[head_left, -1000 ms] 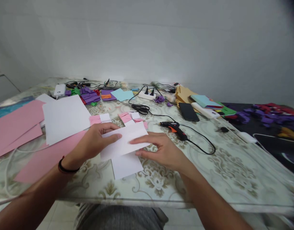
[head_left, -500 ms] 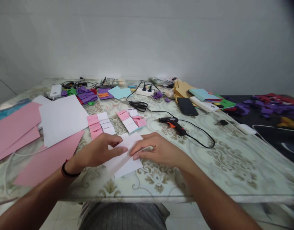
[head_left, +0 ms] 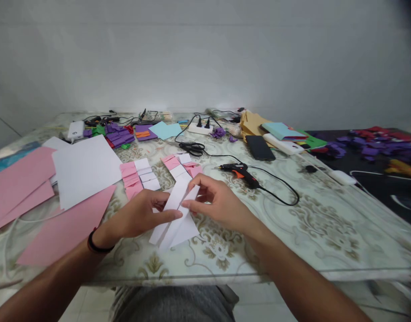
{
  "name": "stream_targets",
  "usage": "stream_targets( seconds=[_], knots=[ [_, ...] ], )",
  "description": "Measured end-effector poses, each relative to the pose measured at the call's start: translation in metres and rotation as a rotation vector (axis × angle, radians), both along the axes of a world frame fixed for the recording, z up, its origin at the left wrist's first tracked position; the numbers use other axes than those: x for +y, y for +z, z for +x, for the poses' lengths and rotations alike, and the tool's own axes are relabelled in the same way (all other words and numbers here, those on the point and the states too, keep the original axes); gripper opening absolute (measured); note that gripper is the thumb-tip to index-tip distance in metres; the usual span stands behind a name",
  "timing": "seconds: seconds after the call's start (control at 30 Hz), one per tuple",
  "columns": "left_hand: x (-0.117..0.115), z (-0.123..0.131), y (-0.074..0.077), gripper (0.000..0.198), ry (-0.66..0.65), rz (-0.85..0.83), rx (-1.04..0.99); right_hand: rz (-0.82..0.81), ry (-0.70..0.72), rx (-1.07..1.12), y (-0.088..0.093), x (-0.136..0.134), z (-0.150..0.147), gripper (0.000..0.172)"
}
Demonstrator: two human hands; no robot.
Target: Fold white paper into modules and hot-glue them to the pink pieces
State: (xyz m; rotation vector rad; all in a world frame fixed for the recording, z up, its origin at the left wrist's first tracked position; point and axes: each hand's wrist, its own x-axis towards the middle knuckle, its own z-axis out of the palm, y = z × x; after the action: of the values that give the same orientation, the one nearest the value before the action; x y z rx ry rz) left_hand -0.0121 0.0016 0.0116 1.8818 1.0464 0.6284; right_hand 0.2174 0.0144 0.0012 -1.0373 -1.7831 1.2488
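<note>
Both hands work a folded white paper (head_left: 176,214) near the table's front edge. My left hand (head_left: 138,217) presses on its left side, fingers stretched along the fold. My right hand (head_left: 216,202) pinches the paper's upper right flap between thumb and fingers and lifts it. Just beyond lie two folded pink and white paper pieces (head_left: 139,176), (head_left: 182,165).
Pink sheets (head_left: 21,179) and a white sheet (head_left: 85,167) lie at the left. A glue gun (head_left: 241,172) with its cord, scissors (head_left: 192,146), a phone (head_left: 261,147), a power strip (head_left: 202,129) and coloured paper stacks (head_left: 286,134) sit farther back on the patterned table (head_left: 292,232).
The paper has been folded narrower. My right hand went from pressing flat to pinching and lifting the upper flap. The left hand stayed on the paper.
</note>
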Motion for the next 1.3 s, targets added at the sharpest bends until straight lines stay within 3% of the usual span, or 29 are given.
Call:
stream_targets(
  seconds=[0.17,0.3,0.7,0.97,1.3],
  knots=[
    [0.001,0.0,-0.002,0.024,-0.052,-0.181,-0.038,-0.099,0.01,0.189,0.001,-0.002,-0.004,0.042],
    [0.002,0.0,-0.005,0.024,-0.018,-0.172,-0.102,-0.142,0.053,0.225,-0.002,0.0,-0.006,0.033],
    [0.0,0.001,-0.007,0.024,-0.038,-0.165,-0.129,-0.159,0.04,0.15,-0.007,-0.001,-0.008,0.04],
    [0.006,0.0,-0.008,0.024,0.199,-0.13,-0.292,-0.245,0.132,0.15,-0.01,-0.002,-0.011,0.039],
    [0.008,-0.001,-0.014,0.023,0.083,-0.263,-0.236,-0.177,0.06,0.064,-0.011,-0.001,-0.007,0.032]
  ],
)
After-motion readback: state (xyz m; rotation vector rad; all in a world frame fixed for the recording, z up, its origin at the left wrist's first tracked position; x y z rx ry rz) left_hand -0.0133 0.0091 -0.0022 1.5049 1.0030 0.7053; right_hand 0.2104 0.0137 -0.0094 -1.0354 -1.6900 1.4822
